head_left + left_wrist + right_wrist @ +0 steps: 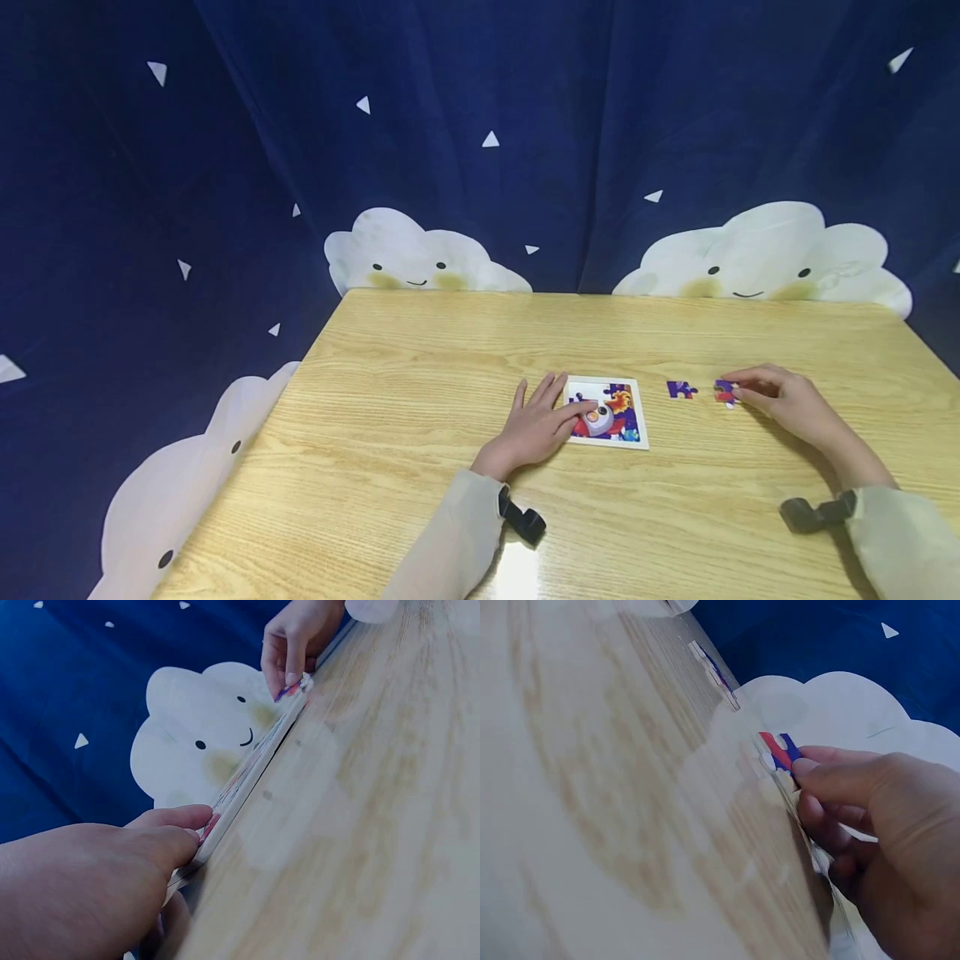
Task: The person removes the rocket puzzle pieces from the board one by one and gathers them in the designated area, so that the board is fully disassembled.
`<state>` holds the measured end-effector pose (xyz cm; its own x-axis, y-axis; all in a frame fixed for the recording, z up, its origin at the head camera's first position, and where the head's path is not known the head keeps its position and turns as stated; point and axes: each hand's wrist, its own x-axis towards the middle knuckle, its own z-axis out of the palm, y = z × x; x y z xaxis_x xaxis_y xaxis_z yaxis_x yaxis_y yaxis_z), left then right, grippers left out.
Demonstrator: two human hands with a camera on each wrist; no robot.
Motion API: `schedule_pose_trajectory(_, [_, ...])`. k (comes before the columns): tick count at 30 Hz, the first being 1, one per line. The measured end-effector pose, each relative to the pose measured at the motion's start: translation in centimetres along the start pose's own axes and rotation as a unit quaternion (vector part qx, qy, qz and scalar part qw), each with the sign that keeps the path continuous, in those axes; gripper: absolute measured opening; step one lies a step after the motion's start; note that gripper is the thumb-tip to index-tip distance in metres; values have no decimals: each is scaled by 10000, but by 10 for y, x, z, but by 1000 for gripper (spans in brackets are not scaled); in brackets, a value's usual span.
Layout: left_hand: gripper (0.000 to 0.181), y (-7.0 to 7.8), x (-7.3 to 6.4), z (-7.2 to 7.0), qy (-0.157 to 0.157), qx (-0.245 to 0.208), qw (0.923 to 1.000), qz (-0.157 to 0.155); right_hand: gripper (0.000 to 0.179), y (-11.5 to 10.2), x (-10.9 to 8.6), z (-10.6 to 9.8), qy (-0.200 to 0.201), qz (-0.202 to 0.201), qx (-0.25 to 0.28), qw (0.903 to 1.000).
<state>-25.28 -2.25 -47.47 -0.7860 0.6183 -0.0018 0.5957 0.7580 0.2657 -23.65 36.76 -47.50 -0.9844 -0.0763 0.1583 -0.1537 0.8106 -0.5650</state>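
A jigsaw puzzle in a white-rimmed tray [641,417] lies on the table, its picture partly filled with a cartoon figure on purple; a white patch shows at its upper left. My left hand [531,427] rests at the tray's left edge, fingers spread, one finger reaching over the picture. To the right, my right hand [797,408] pinches a red and blue puzzle piece [780,754] between thumb and fingertips. In the head view this piece is at or just above the table; the exact height I cannot tell. Another purple puzzle piece [680,390] lies between it and the tray.
The pale wooden table [420,358] extends around the tray and pieces. Behind its far edge hangs a dark blue curtain [480,192] with white triangles and smiling clouds. A dark wrist-worn device [522,518] sits on the left cuff, another [813,512] on the right.
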Motion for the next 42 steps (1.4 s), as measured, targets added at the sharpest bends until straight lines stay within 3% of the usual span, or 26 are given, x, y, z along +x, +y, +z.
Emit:
schedule_pose_trajectory(13, [40,-2,1,0,28,18,10000,-11,25,-2,7,0,-87,-287,-333,9990])
schedule_pose_trajectory(25, [41,-2,2,1,4,40,10000,7,25,-3,8,2,-274,-189,-461,9984])
schedule_pose_trajectory(31, [41,-2,1,3,-4,25,10000,10,24,-5,4,5,96,-291,-367,9989])
schedule_pose_trajectory(37, [41,-2,1,3,1,17,10000,14,21,-10,3,11,586,-687,-216,9957])
schedule_pose_trajectory(42, [41,-1,1,2,-12,3,10000,14,21,-14,4,17,712,-799,-117,9942])
